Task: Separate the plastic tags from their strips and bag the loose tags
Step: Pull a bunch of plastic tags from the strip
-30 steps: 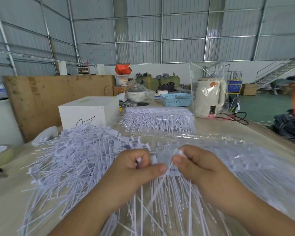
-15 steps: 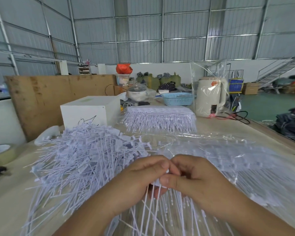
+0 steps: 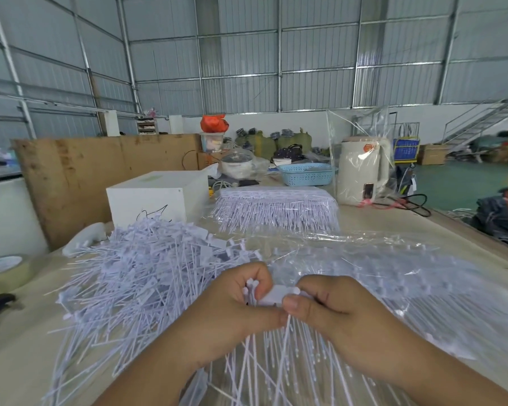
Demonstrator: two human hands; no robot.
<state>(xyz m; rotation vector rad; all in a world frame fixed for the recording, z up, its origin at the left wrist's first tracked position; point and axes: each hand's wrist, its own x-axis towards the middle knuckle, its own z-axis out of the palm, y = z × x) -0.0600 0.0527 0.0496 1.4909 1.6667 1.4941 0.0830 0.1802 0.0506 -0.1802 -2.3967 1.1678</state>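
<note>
Both hands meet at the front of a beige tabletop (image 3: 393, 224): the left hand (image 3: 232, 306) and right hand (image 3: 329, 309) each pinch one strip of white plastic tags (image 3: 272, 294), its thin stems hanging below. A loose heap of white plastic tags (image 3: 147, 276) lies just left; a clear plastic bag (image 3: 393, 273) spreads right.

Left hand (image 3: 232, 312), right hand (image 3: 332, 312) — fingers curled, grips meeting.
</note>
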